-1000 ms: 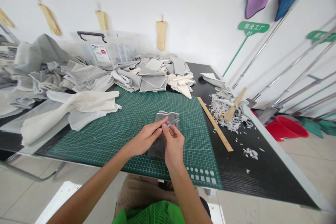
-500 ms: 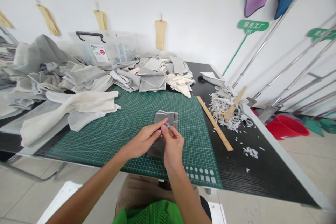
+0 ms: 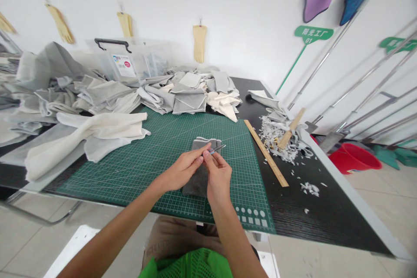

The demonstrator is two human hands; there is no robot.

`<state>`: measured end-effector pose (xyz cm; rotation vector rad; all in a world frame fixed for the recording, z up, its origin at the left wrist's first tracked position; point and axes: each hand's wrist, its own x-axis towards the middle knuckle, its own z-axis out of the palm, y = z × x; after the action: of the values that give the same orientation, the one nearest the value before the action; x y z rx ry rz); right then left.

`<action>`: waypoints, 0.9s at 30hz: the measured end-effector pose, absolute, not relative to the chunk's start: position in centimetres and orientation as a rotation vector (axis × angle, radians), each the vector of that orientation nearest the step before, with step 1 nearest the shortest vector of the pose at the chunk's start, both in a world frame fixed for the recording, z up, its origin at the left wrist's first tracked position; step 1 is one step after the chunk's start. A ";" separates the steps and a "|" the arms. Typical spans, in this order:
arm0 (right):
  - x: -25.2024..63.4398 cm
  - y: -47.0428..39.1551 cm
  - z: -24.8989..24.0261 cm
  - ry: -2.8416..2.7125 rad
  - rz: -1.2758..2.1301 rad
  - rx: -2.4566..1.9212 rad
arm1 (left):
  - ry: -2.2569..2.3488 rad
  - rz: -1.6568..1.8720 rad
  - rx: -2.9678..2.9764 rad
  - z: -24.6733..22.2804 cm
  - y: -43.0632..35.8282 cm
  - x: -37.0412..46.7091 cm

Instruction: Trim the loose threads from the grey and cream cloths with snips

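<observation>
Over a folded dark grey cloth (image 3: 198, 178), both hands meet at a slim metal-tipped tool (image 3: 216, 149). Its shiny end points to the upper right, while its other end is hidden among the fingers, so its exact kind is unclear. My right hand (image 3: 219, 176) is closed on it with a thumb-and-finger pinch. My left hand (image 3: 184, 168) is also closed, its fingertips pinching at the hidden end beside my right thumb. Below them the cloth, with white edging at its far end, lies on a green cutting mat (image 3: 137, 169).
Piled grey and white cloths (image 3: 189, 95) cover the back and left of the table, before a clear plastic box (image 3: 107, 63). A wooden ruler (image 3: 266, 154) lies at the mat's right edge, near white scraps (image 3: 280, 139). A red bucket (image 3: 355, 156) stands on the floor.
My right hand has shifted slightly right, and more of the tool's metal end shows. My left hand stays nearly in place. The cloth lies as before.
</observation>
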<state>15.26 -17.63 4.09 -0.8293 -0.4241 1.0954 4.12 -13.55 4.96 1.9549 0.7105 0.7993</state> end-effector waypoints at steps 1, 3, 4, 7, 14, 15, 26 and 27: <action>15.3 -17.8 4.1 -0.421 1.082 -0.842 | 0.706 0.794 1.954 5.0 -13.7 4.2; 15.2 -18.1 4.1 -0.419 1.075 -0.853 | 0.697 0.791 1.956 5.0 -14.0 4.2; 15.1 -18.4 4.0 -0.422 1.080 -0.848 | 0.696 0.795 1.958 4.9 -14.2 4.1; 14.4 -18.9 3.9 -0.436 1.116 -0.829 | 0.711 0.806 1.974 4.6 -14.6 3.4; 13.4 -18.6 3.8 -0.423 1.128 -0.859 | 0.759 0.793 1.989 4.4 -14.5 2.3; 13.6 -18.5 3.9 -0.429 1.127 -0.840 | 0.750 0.810 1.995 4.5 -14.4 2.5; 15.0 -19.8 3.6 -0.463 1.100 -0.857 | 0.687 0.776 1.992 5.0 -15.4 3.7; 14.7 -20.0 3.4 -0.468 1.126 -0.832 | 0.701 0.766 2.002 4.9 -15.7 3.3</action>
<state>14.74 -19.99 3.44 -0.8321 -0.4677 1.1263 3.26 -15.67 4.90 2.0020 0.7006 0.7657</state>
